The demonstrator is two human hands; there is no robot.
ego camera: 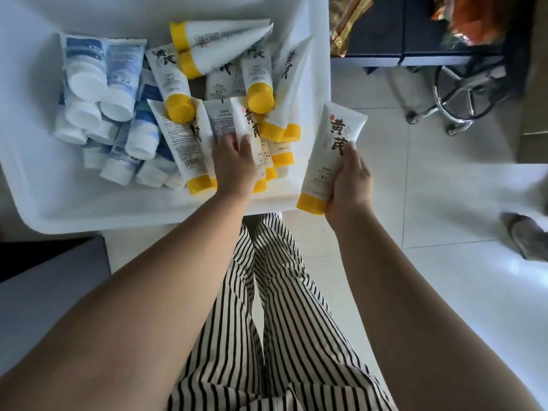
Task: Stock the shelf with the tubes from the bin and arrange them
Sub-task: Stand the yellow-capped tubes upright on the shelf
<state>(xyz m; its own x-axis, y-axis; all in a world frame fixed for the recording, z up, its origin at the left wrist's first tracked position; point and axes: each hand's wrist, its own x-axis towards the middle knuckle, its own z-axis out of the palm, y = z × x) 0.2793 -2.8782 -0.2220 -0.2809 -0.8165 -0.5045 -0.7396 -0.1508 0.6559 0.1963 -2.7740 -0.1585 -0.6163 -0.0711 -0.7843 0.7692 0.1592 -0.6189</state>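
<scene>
Striped trousers (284,321): nearest cam, person stands over white floor tiles (444,277), both bare forearms reach fwd/down.
Right hand (350,185): clear of the bin, just beside its R wall. Fingers curled round a yellow-cap tube (329,155), thumb over the printed face. Tube nearly upright in view, cap toward the body, crimped end away, tilted a bit R.
Left hand (234,164): down inside the white bin (89,215), near its front R corner. Fingertips pinch the crimped end of a 2nd yellow-cap tube (249,126); exact finger lie partly hidden by the back of the hand.
Pinched tube axis: runs toward/away from the person, cap end under the hand, so can't tell how free it is. Neighbours touch it both sides.
Yellow-cap pile (225,46): R half of bin, tubes crossed and stacked at mixed angles, some cap-up.
Blue-white tubes (118,84): L half of bin, white caps, further from both hands.
Key relation: L hand is the nearer one to the stock, already on it. R hand is full and outside.
Judgement: step in hand = gathering a 2nd tube. Likely a straight lift back along its axis. Risk: overlapping tubes drag along.
Shelf: not in view, can't say which way it lies.
Other: stool base w/ castors (462,93) far R, dark cabinet (415,31) behind it.
</scene>
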